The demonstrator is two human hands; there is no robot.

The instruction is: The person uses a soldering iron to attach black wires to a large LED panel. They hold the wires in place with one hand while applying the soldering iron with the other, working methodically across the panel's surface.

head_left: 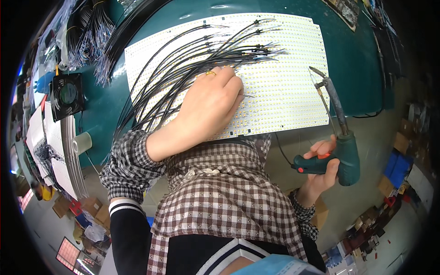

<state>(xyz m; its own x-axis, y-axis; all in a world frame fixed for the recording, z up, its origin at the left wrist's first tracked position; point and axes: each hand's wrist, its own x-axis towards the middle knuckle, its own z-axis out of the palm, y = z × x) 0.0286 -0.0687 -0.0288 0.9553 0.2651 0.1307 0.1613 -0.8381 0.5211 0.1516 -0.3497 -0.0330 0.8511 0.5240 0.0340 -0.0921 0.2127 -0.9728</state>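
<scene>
Left hand (213, 98) over the white board (284, 78), fingers curled down at the black cables (160, 78); can't tell if they pinch one; right hand (323, 169) wrapped round the handle of the green soldering gun (348, 158); its tip (318, 72) hangs over the board's right side, well apart from left hand; board lies on the green table (366, 87), cables across its left half; I'd pin each wire end flat first, keep hot tip off cable jackets, heat briefly

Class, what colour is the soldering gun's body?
Soldering gun body: dark green, shown best in the head view.
</scene>
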